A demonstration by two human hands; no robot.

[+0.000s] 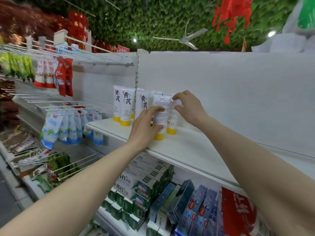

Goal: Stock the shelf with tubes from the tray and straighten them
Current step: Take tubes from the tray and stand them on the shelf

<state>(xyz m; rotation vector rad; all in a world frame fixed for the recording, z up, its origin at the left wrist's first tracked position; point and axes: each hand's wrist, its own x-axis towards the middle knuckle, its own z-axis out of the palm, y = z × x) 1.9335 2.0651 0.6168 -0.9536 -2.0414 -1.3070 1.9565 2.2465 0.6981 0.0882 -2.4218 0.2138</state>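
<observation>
both arms reach up to white shelf (196,150). left hand (144,126) wraps front tube (161,114). right hand (189,106) pinches next tube (173,116). tubes stand upright on yellow caps.

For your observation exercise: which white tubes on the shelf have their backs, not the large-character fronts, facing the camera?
The two held tubes: left hand grips one tube, right hand another.

Left fingers (157,109) hide front tube (161,106) print.
</observation>
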